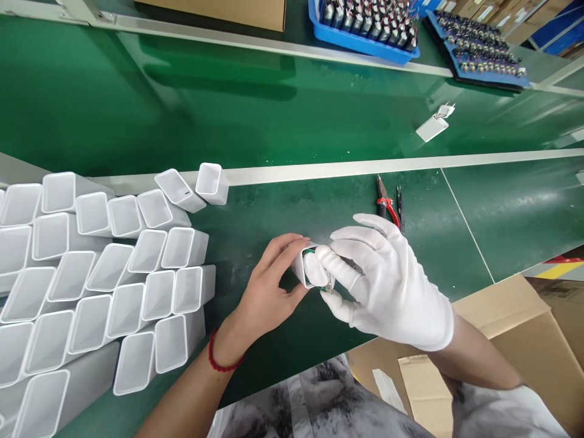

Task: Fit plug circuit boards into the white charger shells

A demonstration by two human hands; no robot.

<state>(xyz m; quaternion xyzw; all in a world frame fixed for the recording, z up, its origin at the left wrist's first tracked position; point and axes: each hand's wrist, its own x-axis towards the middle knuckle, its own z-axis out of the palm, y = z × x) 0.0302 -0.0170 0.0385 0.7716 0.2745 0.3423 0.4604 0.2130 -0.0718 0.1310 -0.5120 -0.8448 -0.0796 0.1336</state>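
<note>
My left hand (274, 285), bare with a red cord bracelet, grips a white rectangular plastic case (298, 267) from its left side. The case's open end faces right, and a bit of green circuit board (309, 250) shows at its rim. In a white glove, my right hand (374, 274) closes its thumb and forefinger around a white end piece (314, 269) at that opening. Something small and metallic shows by the thumb; the fingers hide the rest. To the left stand rows of similar white open cases (148, 292).
Red-handled pliers (387, 204) and black tweezers (400, 208) lie beyond my right hand. On the shelf are a wired white case (432, 128), a blue bin (365, 52) of parts and a blue tray (483, 73). A cardboard box (524, 340) stands at lower right.
</note>
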